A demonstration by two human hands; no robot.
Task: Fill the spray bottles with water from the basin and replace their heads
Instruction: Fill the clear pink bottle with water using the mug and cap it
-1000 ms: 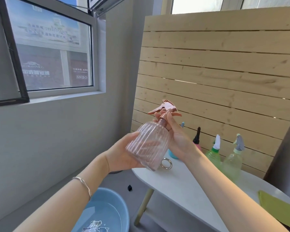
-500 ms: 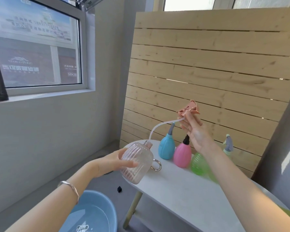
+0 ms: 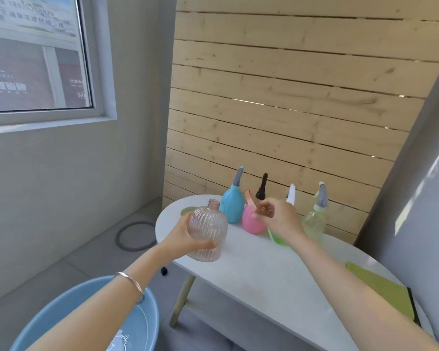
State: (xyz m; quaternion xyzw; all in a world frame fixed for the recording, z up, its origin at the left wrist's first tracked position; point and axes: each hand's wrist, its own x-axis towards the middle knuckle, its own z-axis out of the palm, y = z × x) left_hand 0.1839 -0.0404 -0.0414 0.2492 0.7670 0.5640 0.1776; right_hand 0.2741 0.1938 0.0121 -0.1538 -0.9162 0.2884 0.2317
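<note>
Closest to me, down on the floor, the blue basin (image 3: 147,325) holds water, and the person's left forearm passes over it.

The left hand (image 3: 185,236) grips the ribbed clear bottle (image 3: 208,231) round its belly, thumb across the front. It is held roughly upright just at the left edge of the white table (image 3: 264,274). Its neck is bare and open, and I see no water inside.

Farther in over the table, the right hand (image 3: 279,219) has its fingers curled, pinching a small pink piece. By its looks this is the bottle's spray head (image 3: 249,198), though blur hides the detail.

Behind that hand, along the far edge, stands a row with heads on:
- a blue bottle (image 3: 232,206)
- a pink bottle (image 3: 251,221)
- a green bottle (image 3: 276,238), mostly hidden
- a pale bottle (image 3: 314,221)

A green cloth (image 3: 380,285) lies at the table's right end. Beyond everything rise the slatted wooden panel (image 3: 289,97) and the window (image 3: 36,59).

I judge the task to be near its start: one bottle is opened and none visibly filled. The step in hand looks like parting head from bottle. Next the left hand should carry the bottle down and left to the basin, then tip the neck under the water. The grip must stay firm once the ribbed plastic is wet. The head wants keeping clear until it can be screwed back on.
</note>
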